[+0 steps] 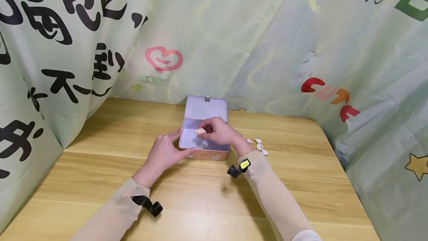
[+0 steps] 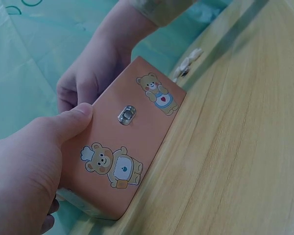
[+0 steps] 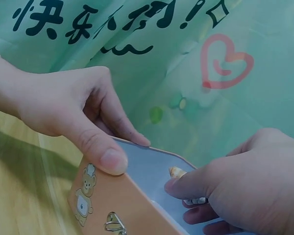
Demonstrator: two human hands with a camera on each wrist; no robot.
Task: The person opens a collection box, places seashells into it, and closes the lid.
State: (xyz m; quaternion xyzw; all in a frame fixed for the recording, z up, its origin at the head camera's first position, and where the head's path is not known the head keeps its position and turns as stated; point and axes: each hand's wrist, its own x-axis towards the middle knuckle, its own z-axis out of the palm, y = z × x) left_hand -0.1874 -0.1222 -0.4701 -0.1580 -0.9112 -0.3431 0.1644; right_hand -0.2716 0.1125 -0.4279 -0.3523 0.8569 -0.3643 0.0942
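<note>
A hinged tin box (image 1: 204,154) stands on the table with its lid tipped back. Its outside is orange with bear pictures and a metal clasp (image 2: 127,115); the inside is pale lilac. My left hand (image 1: 162,151) grips the box's left end, thumb on the front rim and fingers along the side. Over the open box, my right hand (image 1: 219,131) pinches a small ridged, cream-coloured seashell (image 1: 200,131) between thumb and fingers. In the right wrist view the shell's orange-tinted tip (image 3: 176,171) shows past the thumb. The right hand hides part of the box's inside.
Several small white shells (image 1: 259,147) lie on the wooden table (image 1: 294,181) to the right of the box. A pale printed curtain (image 1: 214,47) hangs behind the table and at both sides. The raised lid (image 1: 206,108) stands close to the curtain.
</note>
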